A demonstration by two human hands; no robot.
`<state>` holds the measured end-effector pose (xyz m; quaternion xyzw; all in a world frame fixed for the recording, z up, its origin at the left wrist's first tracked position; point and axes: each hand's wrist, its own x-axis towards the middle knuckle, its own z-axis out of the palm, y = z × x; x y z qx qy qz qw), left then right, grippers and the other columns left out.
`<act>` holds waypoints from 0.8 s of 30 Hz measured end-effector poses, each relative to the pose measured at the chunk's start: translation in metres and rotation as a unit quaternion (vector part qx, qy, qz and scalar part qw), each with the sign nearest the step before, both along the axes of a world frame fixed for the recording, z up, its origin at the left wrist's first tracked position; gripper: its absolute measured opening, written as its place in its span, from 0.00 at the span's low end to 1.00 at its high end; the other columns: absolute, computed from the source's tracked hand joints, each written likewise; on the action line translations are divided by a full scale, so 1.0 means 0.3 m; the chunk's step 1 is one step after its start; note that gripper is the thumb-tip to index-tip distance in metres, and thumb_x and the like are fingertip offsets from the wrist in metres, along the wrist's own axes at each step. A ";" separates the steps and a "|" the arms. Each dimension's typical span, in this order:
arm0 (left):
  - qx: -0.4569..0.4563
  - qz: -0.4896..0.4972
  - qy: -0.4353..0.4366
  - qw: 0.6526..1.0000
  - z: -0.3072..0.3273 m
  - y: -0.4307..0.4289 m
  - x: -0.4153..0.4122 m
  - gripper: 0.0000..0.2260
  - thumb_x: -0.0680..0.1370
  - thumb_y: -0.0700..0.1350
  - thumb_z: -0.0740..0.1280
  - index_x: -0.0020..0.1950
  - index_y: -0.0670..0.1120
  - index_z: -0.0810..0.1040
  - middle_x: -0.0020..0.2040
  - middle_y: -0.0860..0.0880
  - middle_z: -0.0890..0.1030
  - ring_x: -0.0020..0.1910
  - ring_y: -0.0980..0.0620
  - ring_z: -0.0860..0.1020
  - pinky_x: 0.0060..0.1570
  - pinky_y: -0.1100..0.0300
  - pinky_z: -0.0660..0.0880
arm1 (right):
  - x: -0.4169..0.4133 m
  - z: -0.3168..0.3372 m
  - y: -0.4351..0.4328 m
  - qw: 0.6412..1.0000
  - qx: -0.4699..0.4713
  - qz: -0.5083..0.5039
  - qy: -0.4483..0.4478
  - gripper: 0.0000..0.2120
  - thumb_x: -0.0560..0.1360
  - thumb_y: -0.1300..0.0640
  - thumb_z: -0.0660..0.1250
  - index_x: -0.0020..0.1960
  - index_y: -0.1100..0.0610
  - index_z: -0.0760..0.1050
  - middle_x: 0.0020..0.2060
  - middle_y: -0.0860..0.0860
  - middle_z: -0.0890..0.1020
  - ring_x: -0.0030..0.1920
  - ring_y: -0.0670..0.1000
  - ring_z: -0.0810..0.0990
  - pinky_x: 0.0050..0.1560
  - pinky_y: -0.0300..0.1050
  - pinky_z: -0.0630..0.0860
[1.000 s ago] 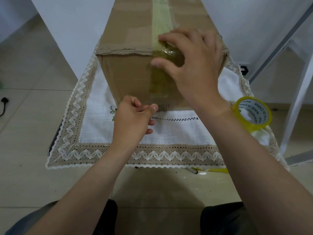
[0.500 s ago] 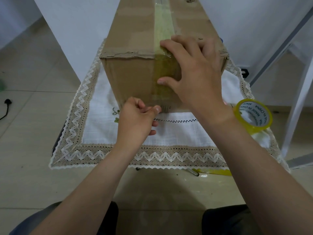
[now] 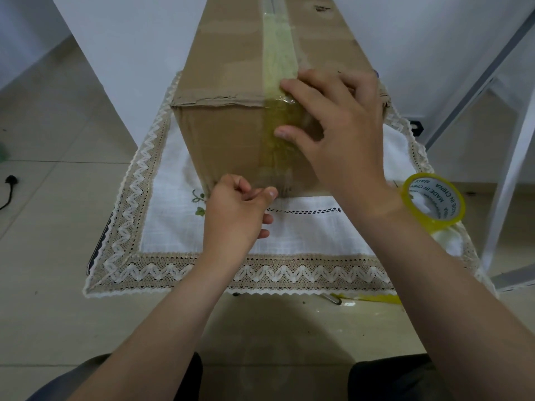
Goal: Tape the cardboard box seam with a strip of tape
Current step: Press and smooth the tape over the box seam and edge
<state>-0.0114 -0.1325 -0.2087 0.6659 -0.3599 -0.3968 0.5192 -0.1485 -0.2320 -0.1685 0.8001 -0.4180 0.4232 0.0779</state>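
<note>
A long cardboard box [image 3: 231, 68] stands on a lace-edged white cloth [image 3: 304, 227]. A yellowish strip of tape [image 3: 276, 62] runs along its top seam and folds down over the near face. My right hand [image 3: 335, 131] lies flat over the near top edge, fingers spread, with the thumb pressing the tape on the front face. My left hand [image 3: 234, 215] is at the bottom of the near face, thumb and forefinger pinched on the lower end of the tape strip.
A yellow tape roll [image 3: 434, 201] stands on the cloth at the right, just behind my right wrist. White metal frame legs [image 3: 503, 175] rise at the right. A yellow-handled tool [image 3: 364, 298] lies on the floor below the cloth's front edge. A black cable [image 3: 8, 186] lies far left.
My right thumb slid down from the top edge onto the front face, pressing the tape. The left hand stays pinched at the strip's lower end. The camera moved a little closer.
</note>
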 end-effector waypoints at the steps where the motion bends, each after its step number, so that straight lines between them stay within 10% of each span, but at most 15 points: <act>1: 0.000 0.001 0.002 1.000 0.000 -0.001 0.000 0.16 0.79 0.42 0.74 0.44 0.50 0.66 0.43 0.51 0.85 0.25 0.57 0.80 0.27 0.57 0.82 | -0.006 -0.011 0.002 1.000 -0.010 -0.011 0.027 0.29 0.73 0.37 0.72 0.72 0.44 0.76 0.69 0.44 0.78 0.66 0.55 0.69 0.67 0.57 0.70; 14: 0.001 -0.003 0.004 1.000 0.004 -0.004 0.005 0.17 0.79 0.41 0.74 0.43 0.50 0.65 0.42 0.52 0.85 0.24 0.58 0.79 0.27 0.58 0.81 | -0.002 0.039 -0.008 0.997 0.037 -0.039 -0.060 0.22 0.76 0.33 0.67 0.64 0.42 0.83 0.60 0.40 0.82 0.60 0.56 0.71 0.62 0.53 0.72; 24: -0.001 0.001 0.002 1.000 0.006 -0.006 0.002 0.17 0.79 0.42 0.74 0.44 0.50 0.65 0.43 0.51 0.85 0.25 0.58 0.80 0.29 0.56 0.82 | -0.043 -0.039 -0.012 0.997 -0.025 -0.050 0.052 0.37 0.71 0.32 0.71 0.76 0.46 0.71 0.71 0.47 0.75 0.65 0.54 0.65 0.70 0.62 0.69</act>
